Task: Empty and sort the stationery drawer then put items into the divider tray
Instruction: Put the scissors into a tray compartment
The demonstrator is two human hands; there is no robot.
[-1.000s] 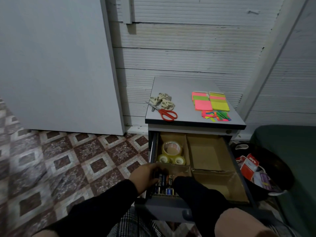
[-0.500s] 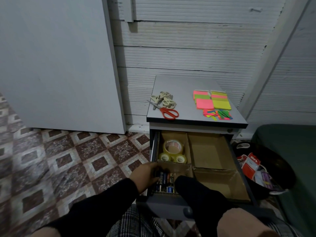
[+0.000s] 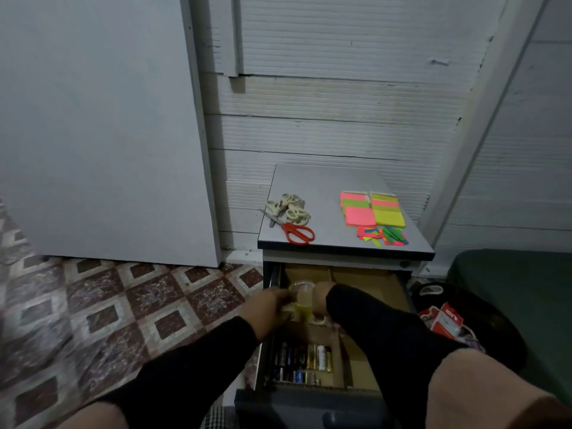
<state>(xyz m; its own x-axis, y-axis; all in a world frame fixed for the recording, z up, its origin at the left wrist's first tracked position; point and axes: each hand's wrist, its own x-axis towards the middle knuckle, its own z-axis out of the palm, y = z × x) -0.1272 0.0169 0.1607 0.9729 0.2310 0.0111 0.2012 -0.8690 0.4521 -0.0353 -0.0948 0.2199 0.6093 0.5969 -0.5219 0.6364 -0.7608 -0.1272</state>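
**Both hands at the tape rolls in the open drawer**

My left hand [image 3: 268, 305] has its fingers curled round the tape rolls [image 3: 301, 300] in the far-left compartment of the cardboard divider tray [image 3: 371, 281]. My right hand [image 3: 322, 294] reaches in from the other side and touches the same rolls, but my sleeve hides most of it, so I cannot tell whether those fingers are closed or apart. Both forearms, in black sleeves, come in low from the bottom of the view and meet over the drawer [image 3: 297, 400].

In the near-left compartment, just below my hands, lie the batteries [image 3: 301, 360], side by side in two rows. The compartments to the right look bare where my arm does not cover them.

On the grey cabinet top [image 3: 328, 181] above the drawer lie red-handled scissors [image 3: 294, 230], touching a heap of pale rubber bands [image 3: 289, 207] behind them. Well apart to the right are the neon sticky notes [image 3: 373, 209], with loose coloured page flags [image 3: 383, 236] just in front.

The cabinet stands against a white ribbed wall [image 3: 340, 119]. Patterned tiles [image 3: 123, 305] cover the floor to my left.
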